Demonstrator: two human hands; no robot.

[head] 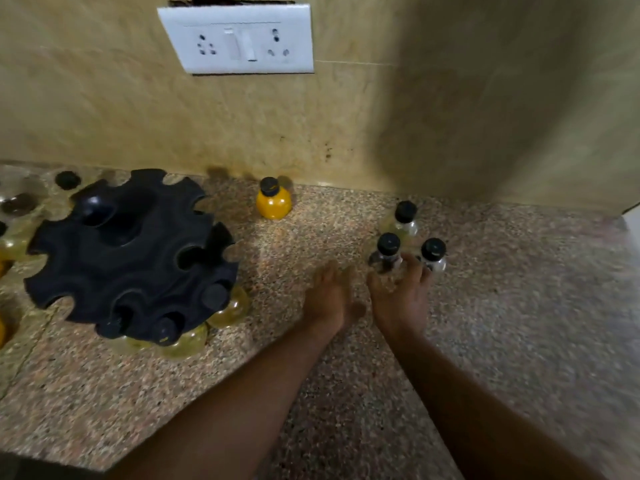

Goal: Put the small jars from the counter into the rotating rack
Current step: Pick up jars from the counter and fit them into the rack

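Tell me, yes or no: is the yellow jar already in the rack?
No, the yellow jar stands alone on the counter by the wall, apart from the rack.

A: The rack (pixel 131 251) is showing plain black, and the jar (pixel 274 199) by the wall is glowing orange-yellow under a black cap.

B: The three jars (pixel 405 237) are looking clear, black-capped too. The counter (pixel 502 306) is showing speckled pink-brown granite; the wall (pixel 104 98) is looking mottled beige, the socket plate (pixel 237 38) white.
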